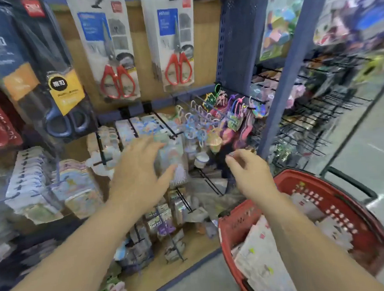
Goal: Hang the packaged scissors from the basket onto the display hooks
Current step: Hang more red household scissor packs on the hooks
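Right, here we are at the scissors display, both arms stretched out in front of us. Our left hand [140, 174] hovers before the lower rows of small packets [80, 191], fingers spread wide apart, gripping nothing. Our right hand [251, 173] hangs just above the far rim of the red basket [237, 219], fingers loosely curled downward, and as far as we can see it holds nothing either. The packaged scissors [260, 263] lie down in that basket, pale cards stacked flat against one another, low on our right. Up top, two stacks of red-handled packs [109, 51] [171, 40] hang side by side on the black display hooks [99, 1] against the wooden backboard. To the left of them hangs a dark pack [46, 87] with blue-handled scissors inside. Between our hands and further back, a cluster of colourful keychains [218, 118] dangles from slanted pegs. Much of the right-hand rack is blurred, so we cannot tell what hangs there
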Demonstrator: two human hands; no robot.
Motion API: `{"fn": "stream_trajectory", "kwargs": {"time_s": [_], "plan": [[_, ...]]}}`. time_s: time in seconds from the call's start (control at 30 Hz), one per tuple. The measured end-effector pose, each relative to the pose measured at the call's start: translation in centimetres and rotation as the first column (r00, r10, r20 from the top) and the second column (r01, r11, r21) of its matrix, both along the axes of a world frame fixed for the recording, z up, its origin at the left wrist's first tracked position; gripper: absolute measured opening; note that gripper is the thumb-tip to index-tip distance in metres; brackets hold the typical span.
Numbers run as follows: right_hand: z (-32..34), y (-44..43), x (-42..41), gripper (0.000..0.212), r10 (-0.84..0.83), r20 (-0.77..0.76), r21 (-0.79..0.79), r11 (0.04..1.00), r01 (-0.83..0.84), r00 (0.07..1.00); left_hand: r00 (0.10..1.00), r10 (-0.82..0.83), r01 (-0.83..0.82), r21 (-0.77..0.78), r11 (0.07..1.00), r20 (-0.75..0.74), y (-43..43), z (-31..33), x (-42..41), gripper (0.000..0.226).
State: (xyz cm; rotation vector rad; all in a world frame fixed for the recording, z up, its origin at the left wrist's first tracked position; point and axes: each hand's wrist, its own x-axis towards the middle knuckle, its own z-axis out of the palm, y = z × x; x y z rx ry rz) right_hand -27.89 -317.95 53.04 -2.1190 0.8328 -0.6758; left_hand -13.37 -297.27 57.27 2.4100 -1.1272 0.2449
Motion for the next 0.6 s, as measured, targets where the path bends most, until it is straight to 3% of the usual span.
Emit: {"fn": "stream_trajectory", "kwargs": {"time_s": [0.13, 0.27, 0.4, 0.6], "plan": [[-5.9, -2.4, -9.7, 0.013, -0.094, -0.347, 0.092, 0.987, 0.133, 0.933, 0.988, -0.151, 0.151, 0.096, 0.984, -0.015, -2.0, -4.9, -4.5, 0.057], [-10.9, -5.6, -17.8, 0.041, -0.117, -0.572, 0.186, 0.946, 0.267, 0.812, 0.951, -0.289, 0.308, 0.341, 0.888, -0.107, -5.2, -11.0, -9.0, 0.067], [-14.1, -9.1, -23.2, 0.034, -0.126, -0.659, 0.164, 0.938, 0.306, 0.741, 0.926, -0.273, 0.369, 0.471, 0.801, -0.262, -8.5, -16.8, -12.9, 0.073], [-18.2, -17.4, -26.6, 0.047, -0.008, -0.689, 0.228, 0.947, 0.227, 0.724, 0.910, -0.140, 0.355, 0.561, 0.748, -0.390, -16.1, -23.1, -17.6, 0.078]]}}
